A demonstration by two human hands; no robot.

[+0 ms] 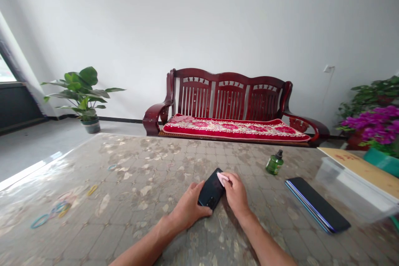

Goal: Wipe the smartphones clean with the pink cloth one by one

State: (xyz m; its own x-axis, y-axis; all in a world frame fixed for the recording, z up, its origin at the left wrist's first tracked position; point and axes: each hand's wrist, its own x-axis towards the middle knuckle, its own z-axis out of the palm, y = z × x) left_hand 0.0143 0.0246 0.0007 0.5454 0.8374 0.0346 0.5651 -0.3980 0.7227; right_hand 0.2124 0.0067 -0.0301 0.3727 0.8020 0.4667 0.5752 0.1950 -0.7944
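Left hand: I have my left hand (pixel 190 206) on the phone (pixel 210 191), with its fingers clamped on the phone's side and near end.
Right hand: My right hand (pixel 237 195) has its fingers pinched on a small pink cloth (pixel 222 178), which touches the phone near its far end.
Phone: It is in my left hand, over the desk (pixel 140 224), back side up, with its cameras at the near end.
Flat stack: The dark flat stack (pixel 318 201) with blue edges lies well to the right of the phone.
Loops: Small colored loops (pixel 59 208) lie far left of the phone.
Box: A clear box (pixel 335 178) is right of the phone, past the stack.
Bottle: The green bottle (pixel 274 164) stands right of the phone and farther back.
Bench: The red wooden bench (pixel 230 102) is behind the desk, beyond the phone.
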